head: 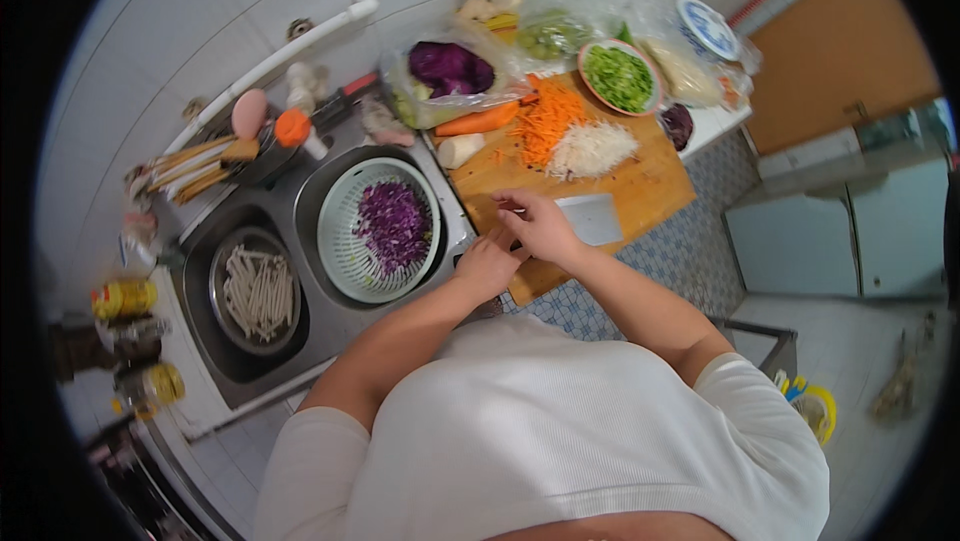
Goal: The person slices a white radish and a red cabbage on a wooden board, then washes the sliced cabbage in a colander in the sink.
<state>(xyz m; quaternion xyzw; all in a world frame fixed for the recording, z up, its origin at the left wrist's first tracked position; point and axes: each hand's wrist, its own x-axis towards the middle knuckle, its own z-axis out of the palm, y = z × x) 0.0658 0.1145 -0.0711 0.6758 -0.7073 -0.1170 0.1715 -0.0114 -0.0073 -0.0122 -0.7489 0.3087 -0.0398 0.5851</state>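
Note:
Over the near left part of the wooden cutting board (652, 173), my left hand (489, 267) and my right hand (536, 226) meet, the fingers touching or overlapping. Whether something small is between them cannot be told. A cleaver's wide blade (591, 219) lies flat on the board beside my right hand; its handle is hidden. Beyond the hands are piles of shredded carrot (549, 120) and shredded white radish (594, 151). A whole carrot (478, 119) and a white radish piece (460, 151) lie at the board's left edge.
Left of the board, a double sink holds a colander (334, 241) of shredded purple cabbage (394, 229) and a metal bowl (217, 301) of pale strips. Behind stand bagged purple cabbage (450, 69) and a bowl of chopped greens (619, 78). Oil bottles (154, 387) stand far left.

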